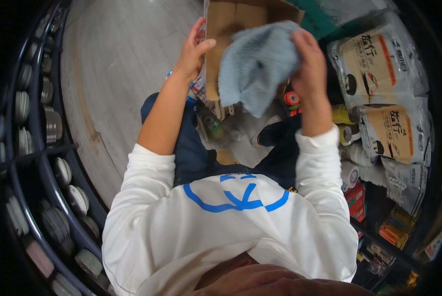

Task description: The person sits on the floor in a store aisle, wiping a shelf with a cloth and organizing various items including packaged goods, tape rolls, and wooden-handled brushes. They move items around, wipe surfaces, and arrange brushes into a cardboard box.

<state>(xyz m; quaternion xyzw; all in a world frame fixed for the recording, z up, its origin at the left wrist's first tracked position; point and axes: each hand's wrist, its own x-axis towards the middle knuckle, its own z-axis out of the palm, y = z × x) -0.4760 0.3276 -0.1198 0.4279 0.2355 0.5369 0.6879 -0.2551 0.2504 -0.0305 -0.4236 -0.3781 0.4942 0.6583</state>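
My left hand (pixel 194 53) grips the left wall of an open cardboard box (pixel 224 22), thumb along the rim and fingers on the outside. The box's brown inside faces me. From my right hand (pixel 310 64) hangs a light blue-grey terry cloth (pixel 258 68), bunched in the fingers and slightly blurred. It lies across the front of the box's opening and hides much of the inside. I cannot tell whether the cloth touches the box.
Dark shelving (pixel 45 151) with stacked dishes curves along the left. Plastic-wrapped packages (pixel 369 66) bearing writing fill shelving on the right. Between my legs, a green bottle (pixel 213 127) is on the grey floor (pixel 113 55). A red roll (pixel 291 98) sits by my right forearm.
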